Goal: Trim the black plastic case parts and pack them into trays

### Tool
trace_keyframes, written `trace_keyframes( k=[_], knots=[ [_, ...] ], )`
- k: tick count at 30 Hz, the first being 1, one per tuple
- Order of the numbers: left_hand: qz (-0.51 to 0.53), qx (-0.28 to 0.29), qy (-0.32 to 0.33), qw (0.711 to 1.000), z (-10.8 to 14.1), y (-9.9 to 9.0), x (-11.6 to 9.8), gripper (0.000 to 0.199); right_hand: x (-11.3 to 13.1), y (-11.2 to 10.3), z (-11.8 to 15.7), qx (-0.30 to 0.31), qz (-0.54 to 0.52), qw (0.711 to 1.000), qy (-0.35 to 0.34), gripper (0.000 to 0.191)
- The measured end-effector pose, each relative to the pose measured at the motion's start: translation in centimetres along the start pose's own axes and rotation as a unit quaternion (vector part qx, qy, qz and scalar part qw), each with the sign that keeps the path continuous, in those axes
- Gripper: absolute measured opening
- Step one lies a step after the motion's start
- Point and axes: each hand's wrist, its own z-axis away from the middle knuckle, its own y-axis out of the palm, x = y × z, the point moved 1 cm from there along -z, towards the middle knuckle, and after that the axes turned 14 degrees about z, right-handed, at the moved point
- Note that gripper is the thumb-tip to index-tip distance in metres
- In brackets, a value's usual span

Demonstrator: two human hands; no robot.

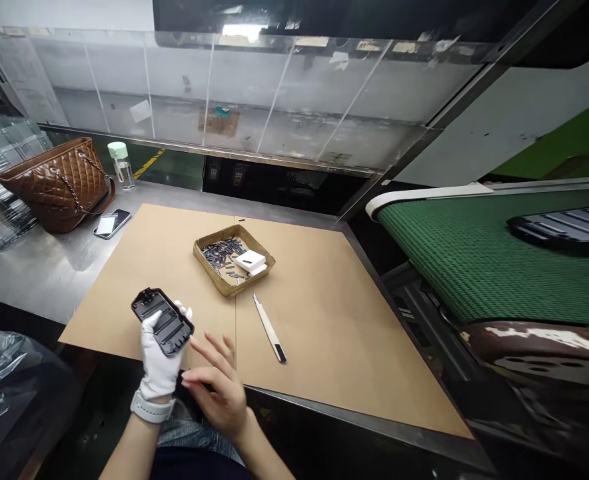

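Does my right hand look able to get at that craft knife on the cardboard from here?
Probably yes: the right hand appears free, and nothing lies on the craft knife or between them on the cardboard.

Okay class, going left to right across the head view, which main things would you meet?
Brown quilted handbag, capped bottle, black plastic case in the gloved left hand, shallow box of small dark pieces, pale slim knife, green conveyor belt.

No text or number can be read.
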Motion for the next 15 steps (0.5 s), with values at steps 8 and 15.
trace_keyframes(
  k=[8,15],
  knots=[
    [0.059,0.122,-0.056,0.989,0.6,-0.2,-2.3,0.042,-10.5,-4.3,-9.7,-0.012,0.157,0.951,0.267,0.044],
    [0.047,0.167,-0.123,0.977,-0.1,-1.0,-2.4,0.063,-14.4,-5.1,0.3,0.093,0.152,0.913,0.367,0.041]
  ],
)
